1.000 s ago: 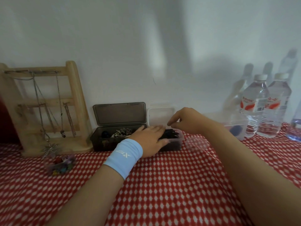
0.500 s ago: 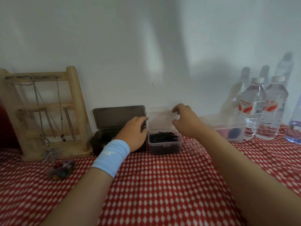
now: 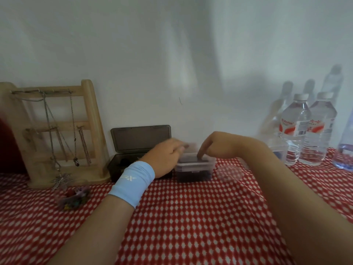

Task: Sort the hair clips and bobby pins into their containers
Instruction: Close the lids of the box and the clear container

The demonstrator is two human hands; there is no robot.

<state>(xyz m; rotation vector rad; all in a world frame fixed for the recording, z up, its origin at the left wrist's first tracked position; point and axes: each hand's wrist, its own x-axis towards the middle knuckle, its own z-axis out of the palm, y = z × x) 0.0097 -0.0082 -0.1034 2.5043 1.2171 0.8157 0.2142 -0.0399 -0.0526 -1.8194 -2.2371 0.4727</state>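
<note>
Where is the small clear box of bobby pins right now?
Head view, center: the clear box sits on the tablecloth, right beside the dark open case.

Appearing to be a home dressing corner: red-and-white checked tablecloth (image 3: 191, 217) covering a table against a plain white wall (image 3: 172, 54), wooden jewellery stand (image 3: 89, 119) displaying hanging necklaces (image 3: 47, 119), open dark storage box (image 3: 141, 138) and water bottles (image 3: 305, 129) standing alongside.

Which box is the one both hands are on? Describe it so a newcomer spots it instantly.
Start at the wooden jewelry stand against the wall on the left; beside it sits a dark box with its lid up. The next box rightward, the small clear box, is the one. Unlike the dark box, it is see-through, with dark contents and its lid down.
</note>
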